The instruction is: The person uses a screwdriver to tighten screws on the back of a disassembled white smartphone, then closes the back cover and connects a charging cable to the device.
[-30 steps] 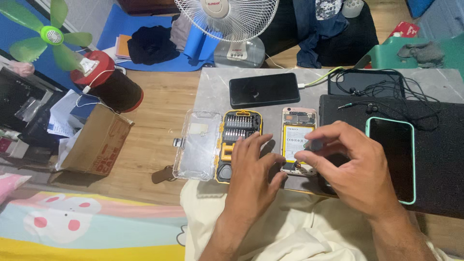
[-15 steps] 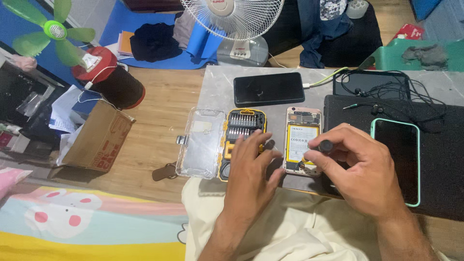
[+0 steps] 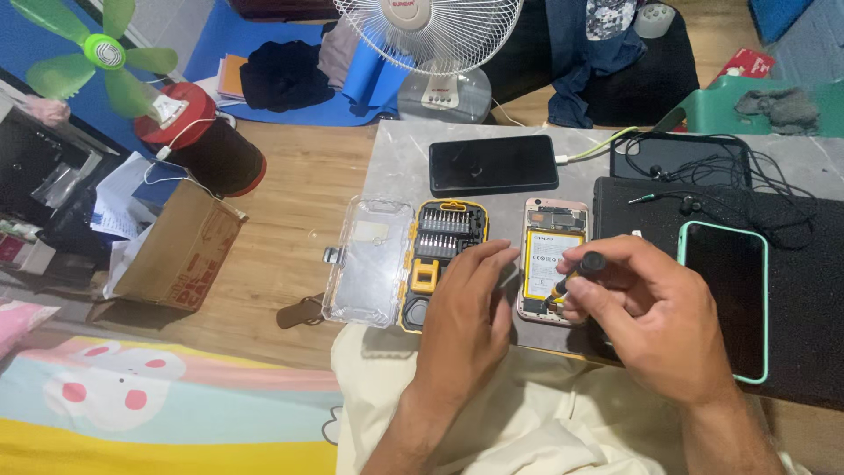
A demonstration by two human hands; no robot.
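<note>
Pink-edged and stripped of its back cover, the opened phone lies flat on the grey table just right of the frame's centre, its battery and circuit boards bare. It looks light and stiff but fragile inside, so it is best steadied by its outer rim, never by the exposed parts. The right hand pinches a small black-handled screwdriver between thumb and fingertips, tip angled down at the phone's lower right edge. The left hand lies palm down with fingers loosely spread, its tips touching the phone's left edge and overlapping the yellow bit case; it grips nothing. That case stands open, its clear lid folded out to the left.

Further out, a black phone lies above, plugged into a green cable. At the right, a phone in a mint-green case rests on a black mat, with tangled black earphones above it. A white fan stands at top centre, a cardboard box sits on the wooden floor at left, and a small green fan fills the upper left.
</note>
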